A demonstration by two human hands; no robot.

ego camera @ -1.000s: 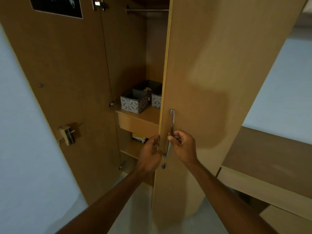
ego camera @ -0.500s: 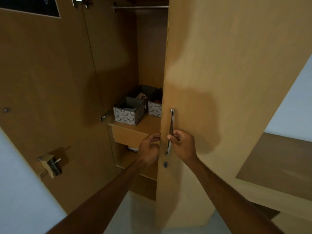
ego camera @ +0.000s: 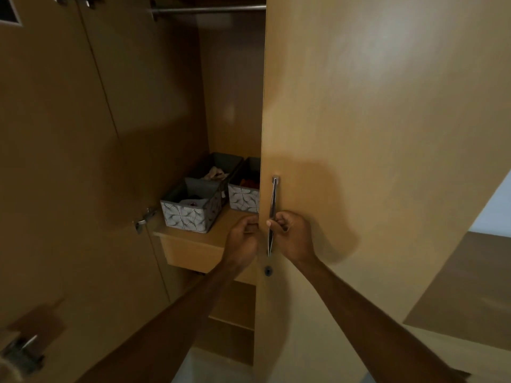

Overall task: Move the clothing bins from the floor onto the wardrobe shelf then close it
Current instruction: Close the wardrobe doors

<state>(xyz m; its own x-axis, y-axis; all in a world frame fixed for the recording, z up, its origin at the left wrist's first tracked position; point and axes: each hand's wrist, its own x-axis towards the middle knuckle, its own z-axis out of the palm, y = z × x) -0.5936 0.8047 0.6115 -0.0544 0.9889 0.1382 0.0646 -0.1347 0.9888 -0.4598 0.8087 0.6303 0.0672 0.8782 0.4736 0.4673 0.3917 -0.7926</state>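
Observation:
Two grey patterned clothing bins stand on the wardrobe shelf [ego camera: 193, 239]: one bin [ego camera: 190, 214] at the left front, a second bin [ego camera: 244, 199] to its right, partly hidden by the right door [ego camera: 373, 134]. A third dark bin [ego camera: 218, 167] sits behind them with cloth inside. My right hand [ego camera: 290, 236] is closed around the metal door handle [ego camera: 273, 205]. My left hand [ego camera: 243, 244] grips the right door's free edge just left of the handle. The door stands partly open.
The left wardrobe door [ego camera: 55, 161] stands wide open on the left, with a hinge [ego camera: 143, 219] at shelf height. A hanging rail [ego camera: 207, 9] crosses the top. A keyhole [ego camera: 268, 270] sits below the handle. A wooden surface [ego camera: 464, 288] lies at lower right.
The view has moved closer and tilted up; the right door has swung a little, hiding more of the right bin. Both hands keep their hold on handle and door edge.

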